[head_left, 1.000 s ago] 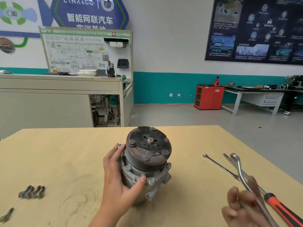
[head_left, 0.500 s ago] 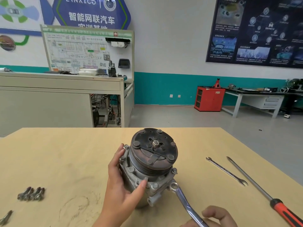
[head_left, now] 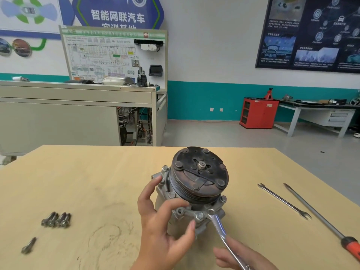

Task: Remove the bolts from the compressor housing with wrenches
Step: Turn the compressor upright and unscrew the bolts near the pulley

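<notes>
Compressor (head_left: 198,178) stands mid-bench (head_left: 87,182), pulley face tilted up toward camera. Left hand (head_left: 161,230) grips the housing from the compressor's left side, fingers (head_left: 153,185) spread and curled round it, index tip up by the rear flange, thumb tip on the front flange just below a bolt (head_left: 200,215) that is still in. Right hand (head_left: 239,258) at the bottom edge, below-right of the compressor, fingers wrapped round the handle of a wrench (head_left: 220,228). The wrench head touches the front flange just right of that bolt; can't tell if it sits on a bolt head. More bolts are seated around the flange rim. Four loose bolts (head_left: 56,220) lie bunched well left of the compressor, and one more single bolt (head_left: 28,245) lies below-left of them. An open-end spanner (head_left: 284,201) lies right of the compressor, and a screwdriver (head_left: 319,217) with a red handle lies just beyond it, the two roughly parallel.
</notes>
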The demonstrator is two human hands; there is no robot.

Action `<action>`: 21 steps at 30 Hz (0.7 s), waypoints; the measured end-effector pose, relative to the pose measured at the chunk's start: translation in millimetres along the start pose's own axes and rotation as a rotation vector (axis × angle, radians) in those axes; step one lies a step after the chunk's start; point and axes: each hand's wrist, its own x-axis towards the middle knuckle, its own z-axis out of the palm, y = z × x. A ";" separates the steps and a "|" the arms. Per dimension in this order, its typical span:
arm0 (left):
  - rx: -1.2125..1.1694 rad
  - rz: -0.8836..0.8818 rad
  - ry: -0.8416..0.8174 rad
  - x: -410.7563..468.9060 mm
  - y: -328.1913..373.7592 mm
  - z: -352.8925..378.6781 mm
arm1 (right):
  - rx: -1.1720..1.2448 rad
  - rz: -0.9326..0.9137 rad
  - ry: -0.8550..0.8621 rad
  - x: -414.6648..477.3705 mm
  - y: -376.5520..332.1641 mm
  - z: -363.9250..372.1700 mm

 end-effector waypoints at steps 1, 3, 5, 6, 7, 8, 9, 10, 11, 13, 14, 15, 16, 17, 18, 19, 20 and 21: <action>-0.001 0.003 -0.011 0.0 1.0 1.0 | 0.026 -0.058 -0.143 7.0 -3.5 -0.8; 0.003 0.009 -0.022 0.3 2.4 2.0 | 0.023 -0.187 -0.071 5.3 -20.3 4.1; 0.006 0.021 -0.023 0.8 2.6 1.9 | -0.022 -0.179 -0.051 7.7 -17.5 -19.4; 0.007 0.026 -0.026 0.8 2.9 2.0 | -0.063 -0.187 -0.050 2.1 -12.4 -14.3; 0.007 0.030 -0.031 0.8 3.3 2.3 | -0.130 -0.264 -0.033 2.8 -6.4 -17.4; 0.005 0.033 -0.038 0.5 3.7 2.6 | -0.120 -0.286 0.056 -6.3 5.8 8.5; 0.004 0.037 -0.044 0.2 4.2 3.1 | -0.255 -0.367 0.046 3.5 9.1 -0.5; 0.003 0.041 -0.048 -0.1 4.8 3.9 | -0.508 -0.522 0.227 -10.2 0.9 26.7; 0.005 0.045 -0.051 -0.4 5.2 4.6 | -0.586 -0.628 0.387 0.9 -9.2 21.4; 0.012 0.047 -0.048 -0.4 5.6 5.6 | -0.502 -0.636 0.430 1.5 -5.9 25.2; 0.015 0.046 -0.043 -0.3 5.7 5.7 | -0.550 -0.593 0.304 -3.8 -4.1 31.1; 0.019 0.047 -0.036 -0.4 5.8 5.5 | -0.496 -0.512 0.098 -6.4 3.3 15.5; 0.024 0.049 -0.030 -0.4 5.7 5.2 | -0.488 -0.432 0.099 1.7 7.4 10.4; 0.030 0.051 -0.028 -0.6 5.8 5.1 | -0.545 -0.369 0.050 1.9 5.9 -3.7; 0.034 0.052 -0.028 -0.9 5.4 5.0 | -0.593 -0.324 0.066 8.8 5.0 -4.2; 0.034 0.052 -0.032 -1.4 4.9 4.8 | -0.594 -0.302 0.038 12.1 5.3 -8.1; 0.030 0.052 -0.035 -1.9 4.5 4.6 | -0.619 -0.273 0.028 13.3 6.2 -3.2; 0.025 0.056 -0.039 -2.1 3.9 4.5 | -0.636 -0.245 -0.038 14.1 7.1 -5.2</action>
